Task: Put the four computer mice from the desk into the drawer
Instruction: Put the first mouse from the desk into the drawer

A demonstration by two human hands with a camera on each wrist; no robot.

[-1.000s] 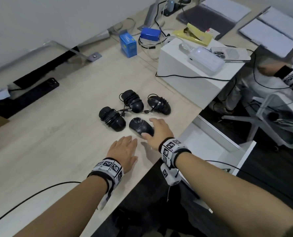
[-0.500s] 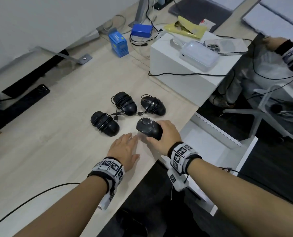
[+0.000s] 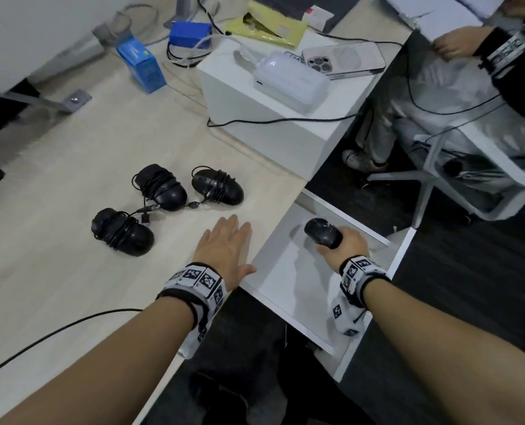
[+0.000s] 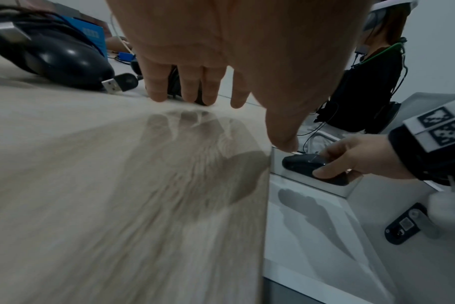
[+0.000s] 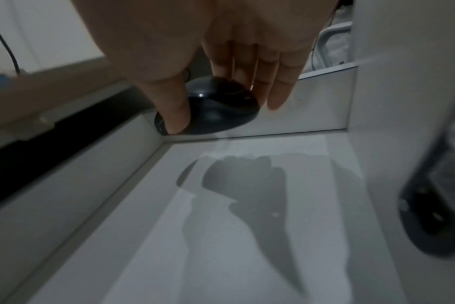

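Observation:
My right hand (image 3: 345, 243) grips a black cordless mouse (image 3: 322, 233) between thumb and fingers, above the open white drawer (image 3: 288, 271). The right wrist view shows this held mouse (image 5: 216, 107) near the drawer's far corner, off the drawer floor (image 5: 247, 226). Three black mice wrapped in their cables lie on the wooden desk (image 3: 55, 286): one at the near left (image 3: 121, 231), one in the middle (image 3: 161, 187), one to the right (image 3: 218, 187). Flat on the desk by its edge rests my left hand (image 3: 224, 243), fingers straight, holding nothing.
A white box (image 3: 273, 118) with a power bank (image 3: 290, 78) and a phone (image 3: 344, 59) stands behind the drawer. A blue carton (image 3: 141, 64) and cables lie at the back. Another person sits on a white chair (image 3: 469, 167) to the right.
My right hand lifted the cordless mouse off the desk and carried it right, over the open drawer. The left hand stayed flat on the desk. The view shifted right.

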